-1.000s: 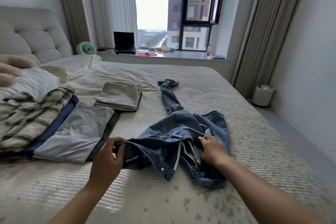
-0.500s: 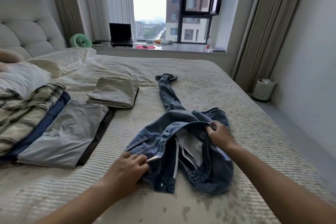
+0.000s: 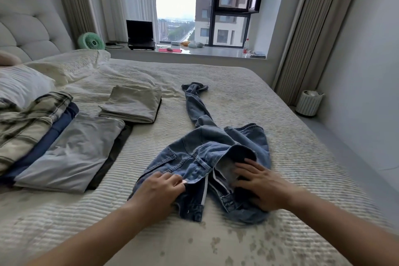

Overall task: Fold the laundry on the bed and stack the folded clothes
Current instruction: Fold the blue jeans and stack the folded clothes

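Our right hand (image 3: 262, 185) has slid down onto the jeans (image 3: 211, 157), fingers flat; our left hand (image 3: 160, 189) pinches the waistband. They lie bunched mid-bed (image 3: 302, 168), toward its near edge. Folding now risks trapping the twisted leg.

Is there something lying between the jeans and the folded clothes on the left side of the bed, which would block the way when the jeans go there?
Nothing visible does. Only bare bedcover lies between the jeans and the grey folded top. Both the left hand and the right hand are already on the jeans.
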